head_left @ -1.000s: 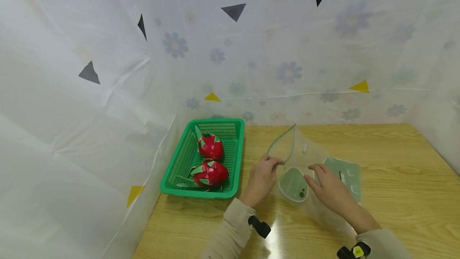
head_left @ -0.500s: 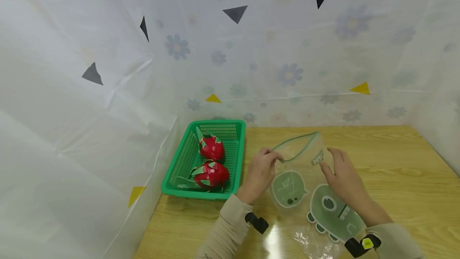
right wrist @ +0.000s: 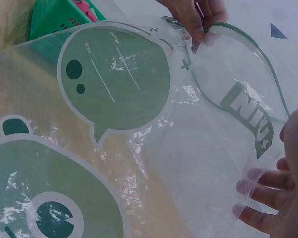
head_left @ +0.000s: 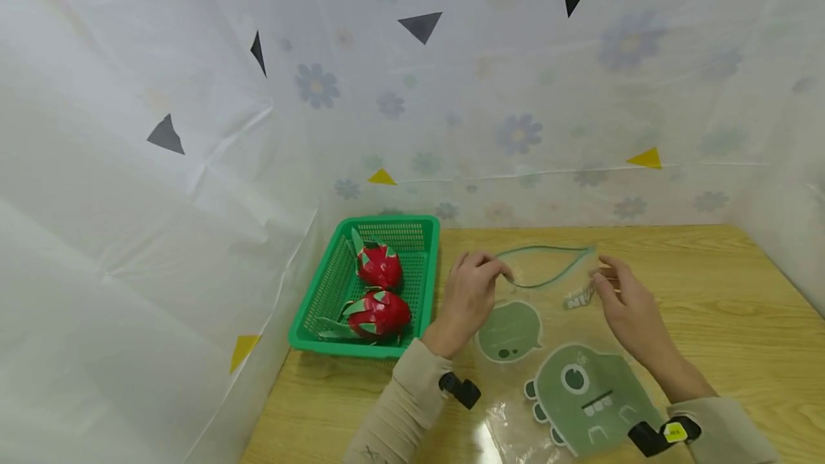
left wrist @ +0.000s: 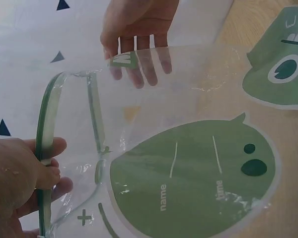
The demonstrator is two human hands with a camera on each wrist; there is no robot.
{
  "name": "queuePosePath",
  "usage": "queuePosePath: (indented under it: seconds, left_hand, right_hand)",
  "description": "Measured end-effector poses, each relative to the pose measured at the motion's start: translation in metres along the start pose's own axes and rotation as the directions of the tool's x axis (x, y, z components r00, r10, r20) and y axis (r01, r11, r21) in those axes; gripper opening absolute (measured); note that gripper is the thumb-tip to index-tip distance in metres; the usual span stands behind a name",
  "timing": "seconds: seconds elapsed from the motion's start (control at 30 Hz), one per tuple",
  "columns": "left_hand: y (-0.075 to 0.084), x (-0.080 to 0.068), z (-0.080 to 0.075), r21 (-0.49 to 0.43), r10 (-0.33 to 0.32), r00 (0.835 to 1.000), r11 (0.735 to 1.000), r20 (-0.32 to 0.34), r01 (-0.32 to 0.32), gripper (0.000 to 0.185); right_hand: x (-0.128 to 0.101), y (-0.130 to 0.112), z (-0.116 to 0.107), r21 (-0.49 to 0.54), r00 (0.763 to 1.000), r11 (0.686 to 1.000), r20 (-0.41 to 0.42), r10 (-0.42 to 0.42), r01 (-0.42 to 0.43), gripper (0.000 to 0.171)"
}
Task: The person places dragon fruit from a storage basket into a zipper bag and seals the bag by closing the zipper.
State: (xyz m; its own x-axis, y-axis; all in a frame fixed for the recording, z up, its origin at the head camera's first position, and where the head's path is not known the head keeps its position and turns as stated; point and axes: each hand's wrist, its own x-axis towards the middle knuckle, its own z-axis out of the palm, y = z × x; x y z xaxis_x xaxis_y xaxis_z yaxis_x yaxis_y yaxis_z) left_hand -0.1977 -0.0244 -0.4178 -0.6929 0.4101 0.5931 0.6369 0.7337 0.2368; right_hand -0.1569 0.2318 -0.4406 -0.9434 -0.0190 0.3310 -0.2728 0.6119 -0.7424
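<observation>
A clear zip-lock bag printed with green cartoon shapes hangs between the hands, its mouth spread apart. My left hand pinches the green-lined rim at the left, thumb and fingers on either side in the left wrist view. My right hand holds the bag's right edge near the mouth. In the right wrist view, several right-hand fingers lie behind the film. Left of the hands, a green basket holds two red dragon fruits, one farther back and one in front.
A wood-grain table lies under the bag and basket. White plastic sheeting with faint flowers and black, grey and yellow triangles rises behind and on the left. Each wrist wears a small black camera.
My right hand has moved right and up to the bag's upper edge. The bag has turned to face upward and its mouth has widened. The basket and dragon fruits stay put.
</observation>
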Motion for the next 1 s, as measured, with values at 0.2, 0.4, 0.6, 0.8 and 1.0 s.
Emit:
queuePosePath:
  seconds: [0.2, 0.4, 0.6, 0.8, 1.0]
  left_hand:
    - [0.004, 0.011, -0.007, 0.03, 0.03, 0.999, 0.999, -0.018, -0.029, 0.032]
    - [0.009, 0.019, -0.014, 0.067, 0.077, 0.997, 0.995, -0.024, -0.076, 0.033]
    - [0.012, 0.024, -0.018, 0.085, 0.148, 0.988, 0.986, -0.036, -0.145, 0.034]
    - [0.016, 0.027, -0.02, 0.123, 0.204, 0.978, 0.972, -0.032, -0.199, 0.037]
    - [0.02, 0.029, -0.018, 0.114, 0.291, 0.956, 0.951, -0.028, -0.286, 0.031]
  right_hand:
    - [0.0, -0.007, -0.012, 0.227, 0.999, 0.974, -0.043, -0.003, 0.013, 0.046]
    - [0.004, -0.013, -0.029, 0.587, 0.998, 0.809, 0.061, -0.022, -0.018, 0.05]
    - [0.004, -0.025, -0.043, 0.362, 0.982, 0.932, 0.183, -0.037, -0.033, 0.038]
    - [0.009, -0.045, -0.059, 0.005, 0.95, 1.0, 0.312, -0.002, 0.0, 0.035]
    - [0.019, -0.06, -0.061, -0.082, 0.916, 0.994, 0.39, 0.098, -0.072, 0.053]
